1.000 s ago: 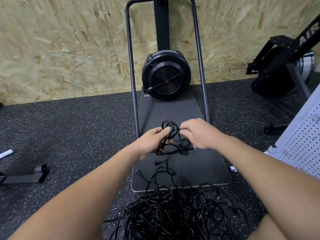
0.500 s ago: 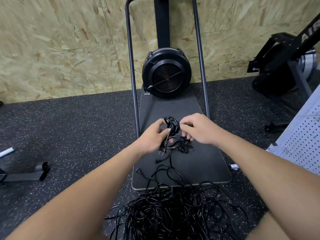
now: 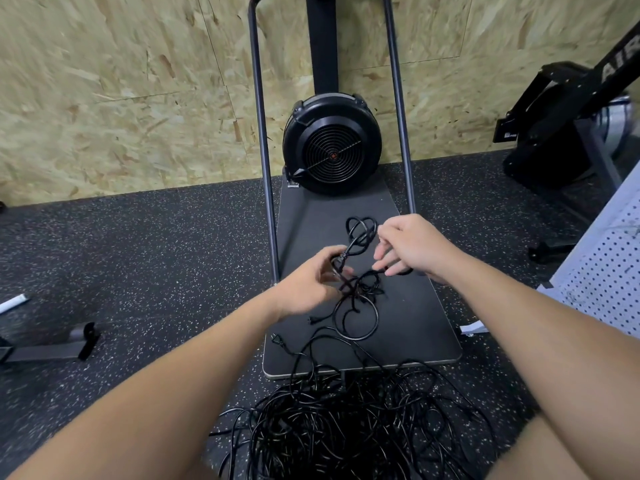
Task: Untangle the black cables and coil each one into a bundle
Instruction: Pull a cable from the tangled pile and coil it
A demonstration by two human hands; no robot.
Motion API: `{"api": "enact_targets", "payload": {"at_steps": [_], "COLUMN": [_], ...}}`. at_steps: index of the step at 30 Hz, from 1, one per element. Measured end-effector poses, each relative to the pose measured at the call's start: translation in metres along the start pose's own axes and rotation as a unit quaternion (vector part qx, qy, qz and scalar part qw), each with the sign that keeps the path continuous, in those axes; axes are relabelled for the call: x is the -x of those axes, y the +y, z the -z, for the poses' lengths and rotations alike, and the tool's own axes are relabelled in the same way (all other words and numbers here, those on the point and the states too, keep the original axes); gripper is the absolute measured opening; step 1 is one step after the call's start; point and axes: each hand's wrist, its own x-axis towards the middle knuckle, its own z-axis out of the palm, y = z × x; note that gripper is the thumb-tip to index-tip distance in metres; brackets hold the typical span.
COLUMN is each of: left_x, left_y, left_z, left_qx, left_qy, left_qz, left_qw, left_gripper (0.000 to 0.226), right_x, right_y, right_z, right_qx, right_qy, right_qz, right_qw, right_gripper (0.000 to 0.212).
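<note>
The left hand (image 3: pixel 311 282) pinched the half-coiled cable (image 3: pixel 356 271); the right hand (image 3: pixel 408 247), at two o'clock, hovered loose-fingered. Loops should be kept even.

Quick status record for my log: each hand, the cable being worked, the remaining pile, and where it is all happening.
left hand: grips the cable being worked near its connector end
right hand: fingers loosely curled beside the small loop; contact unclear
cable in hand: small loop raised, knotted section and larger loop hanging below
tangled pile: on the speckled floor, still unsorted
platform: dark board under the hands, fan housing at far end
</note>
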Motion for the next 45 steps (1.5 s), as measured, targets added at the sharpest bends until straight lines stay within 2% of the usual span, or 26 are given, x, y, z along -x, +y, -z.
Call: {"api": "enact_targets", "payload": {"at_steps": [3, 6, 8, 10, 11, 13, 16, 18, 20, 23, 25, 27, 30, 32, 34, 35, 36, 39, 41, 42, 44, 45], "left_x": [-0.001, -0.002, -0.004, -0.008, -0.009, -0.012, -0.012, -0.008, -0.006, -0.005, -0.005, -0.005, -0.006, -0.006, -0.006, -0.005, -0.004, -0.004, -0.003, -0.004, -0.004, -0.005], "left_y": [0.007, 0.012, 0.014, 0.013, 0.015, 0.012, 0.004, 0.000, -0.002, -0.002, 0.000, 0.007, 0.022, 0.033, 0.041, 0.044, 0.046, 0.045, 0.038, 0.029, 0.009, -0.003], "left_z": [0.009, 0.007, 0.001, -0.004, -0.004, 0.001, 0.017, 0.029, 0.041, 0.051, 0.052, 0.048, 0.038, 0.029, 0.021, 0.018, 0.016, 0.017, 0.022, 0.026, 0.035, 0.041], "left_qx": [0.046, -0.027, -0.059, -0.056, -0.053, -0.022, 0.046, 0.089, 0.114, 0.141, 0.161, 0.188, 0.199, 0.193, 0.184, 0.181, 0.182, 0.176, 0.113, 0.061, -0.048, -0.109], "left_qy": [0.004, 0.066, 0.076, 0.078, 0.084, 0.111, 0.138, 0.154, 0.184, 0.235, 0.244, 0.222, 0.173, 0.139, 0.111, 0.100, 0.092, 0.078, 0.088, 0.093, 0.088, 0.092], "left_qz": [0.006, -0.042, -0.095, -0.142, -0.146, -0.112, -0.061, -0.023, 0.006, 0.010, 0.007, 0.007, 0.003, -0.005, -0.016, -0.023, -0.028, -0.042, -0.055, -0.060, -0.041, -0.015], "left_qw": [0.999, 0.997, 0.991, 0.985, 0.984, 0.987, 0.988, 0.984, 0.976, 0.962, 0.956, 0.957, 0.965, 0.971, 0.976, 0.978, 0.979, 0.980, 0.988, 0.992, 0.994, 0.990], "left_gripper": [0.096, 0.105, 0.093, 0.058, 0.040, 0.024, 0.016, 0.018, 0.018, 0.005, 0.004, 0.010, 0.018, 0.021, 0.027, 0.032, 0.036, 0.043, 0.043, 0.045, 0.058, 0.059], "right_x": [0.000, 0.001, 0.002, 0.003, 0.003, 0.001, -0.008, -0.014, -0.019, -0.020, -0.020, -0.021, -0.018, -0.015, -0.015, -0.014, -0.015, -0.011, -0.009, -0.008, -0.011, -0.013], "right_y": [0.005, 0.005, 0.001, -0.004, -0.007, -0.010, -0.009, -0.003, 0.007, 0.020, 0.026, 0.033, 0.034, 0.030, 0.028, 0.026, 0.025, 0.021, 0.017, 0.012, 0.005, 0.002], "right_z": [0.003, -0.003, -0.009, -0.011, -0.010, -0.004, 0.011, 0.022, 0.030, 0.032, 0.029, 0.025, 0.015, 0.005, -0.009, -0.016, -0.020, -0.025, -0.020, -0.017, -0.008, -0.002], "right_qx": [0.028, 0.096, 0.125, 0.130, 0.130, 0.114, -0.022, -0.110, -0.070, 0.006, 0.001, 0.059, 0.252, 0.259, 0.210, 0.190, 0.179, 0.215, 0.216, 0.181, 0.035, -0.054], "right_qy": [-0.030, -0.106, -0.129, -0.127, -0.118, -0.069, 0.040, 0.100, 0.144, 0.176, 0.151, 0.105, 0.044, -0.017, -0.082, -0.103, -0.119, -0.127, -0.075, -0.032, 0.057, 0.099], "right_qz": [0.018, 0.046, 0.065, 0.081, 0.087, 0.087, 0.050, 0.018, 0.009, 0.008, 0.000, 0.004, 0.029, 0.065, 0.093, 0.103, 0.108, 0.117, 0.111, 0.104, 0.068, 0.046], "right_qw": [0.999, 0.989, 0.982, 0.980, 0.981, 0.987, 0.998, 0.989, 0.987, 0.984, 0.989, 0.993, 0.966, 0.963, 0.970, 0.971, 0.971, 0.961, 0.967, 0.977, 0.995, 0.993], "right_gripper": [0.031, 0.037, 0.036, 0.035, 0.035, 0.034, 0.031, 0.028, 0.030, 0.030, 0.025, 0.027, 0.060, 0.083, 0.091, 0.088, 0.075, 0.009, 0.020, 0.022, 0.023, 0.024]}}
